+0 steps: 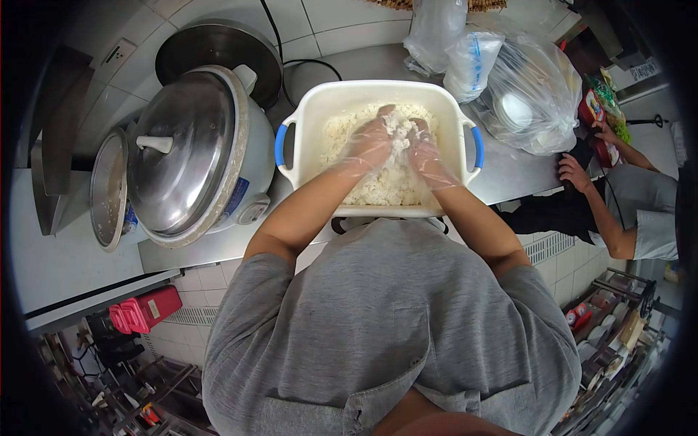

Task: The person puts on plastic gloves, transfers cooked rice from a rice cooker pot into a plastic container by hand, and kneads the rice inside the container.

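A white rectangular tub (309, 109) with blue handle grips stands on the steel counter, with white rice (385, 190) spread inside it. My left hand (369, 142), in a clear plastic glove, is in the tub, its fingers curled around rice on the left side of a raised clump. Facing it from the right, my right hand (429, 154), gloved the same way, has its fingers closed on rice of that clump. Both hands are near each other over the rice, with some rice between and on the fingers.
A large rice cooker (185, 152) with a steel lid stands left of the tub, a round pan (218, 54) behind it. Plastic bags (534, 94) lie at the right. Another person (625, 196) works at the far right. A pink container (149, 309) is lower left.
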`<state>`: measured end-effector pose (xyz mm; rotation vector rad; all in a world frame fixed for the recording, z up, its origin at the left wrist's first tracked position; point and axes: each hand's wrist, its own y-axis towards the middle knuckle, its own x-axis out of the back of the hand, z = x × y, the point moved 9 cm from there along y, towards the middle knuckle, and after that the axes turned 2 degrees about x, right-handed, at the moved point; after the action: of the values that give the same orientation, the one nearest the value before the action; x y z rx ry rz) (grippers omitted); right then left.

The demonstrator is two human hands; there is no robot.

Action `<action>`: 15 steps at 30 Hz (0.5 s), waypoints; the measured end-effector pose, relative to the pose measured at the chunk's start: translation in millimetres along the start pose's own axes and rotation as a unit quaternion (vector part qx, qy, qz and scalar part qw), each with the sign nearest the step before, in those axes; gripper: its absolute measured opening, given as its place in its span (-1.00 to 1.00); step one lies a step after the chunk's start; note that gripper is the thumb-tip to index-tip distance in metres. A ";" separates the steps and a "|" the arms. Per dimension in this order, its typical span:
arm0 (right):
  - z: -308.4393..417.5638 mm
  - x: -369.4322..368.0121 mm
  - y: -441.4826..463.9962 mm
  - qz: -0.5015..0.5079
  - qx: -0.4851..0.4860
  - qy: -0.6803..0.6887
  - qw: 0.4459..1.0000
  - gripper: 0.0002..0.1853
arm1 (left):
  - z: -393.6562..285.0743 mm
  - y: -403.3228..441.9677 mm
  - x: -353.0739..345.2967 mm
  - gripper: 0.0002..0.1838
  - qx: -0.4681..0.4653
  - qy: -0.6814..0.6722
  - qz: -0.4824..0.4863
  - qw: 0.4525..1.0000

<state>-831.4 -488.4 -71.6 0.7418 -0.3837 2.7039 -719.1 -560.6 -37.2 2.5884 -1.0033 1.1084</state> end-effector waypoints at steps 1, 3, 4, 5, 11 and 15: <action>12.5 6.8 -8.1 -0.006 0.007 0.061 0.998 -0.56 | 15.0 4.4 0.1 -0.38 0.047 -0.087 -0.003 0.995; 33.1 16.3 -19.4 0.013 0.076 0.122 0.990 -0.60 | 36.2 9.8 -3.6 -0.35 0.091 -0.131 0.024 0.987; 44.5 19.9 -22.7 0.041 0.175 0.122 0.976 -0.58 | 40.1 13.3 -0.2 -0.30 0.074 -0.116 0.023 0.990; 42.6 29.4 -22.9 0.041 0.175 0.122 0.976 -0.58 | 44.0 17.7 5.4 -0.26 0.056 -0.100 0.022 0.993; -21.6 16.1 -29.8 0.216 -0.036 -0.066 0.974 -0.02 | 124.7 23.4 18.4 -0.07 0.237 -0.278 0.128 0.922; -10.0 -9.9 -29.7 0.193 -0.064 -0.204 0.958 0.49 | 85.8 9.3 -8.3 0.11 0.221 -0.318 0.128 0.913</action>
<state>-817.0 -460.2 -80.0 1.3092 -0.8744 2.8218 -678.8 -595.8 -105.3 3.3845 -1.3797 0.5641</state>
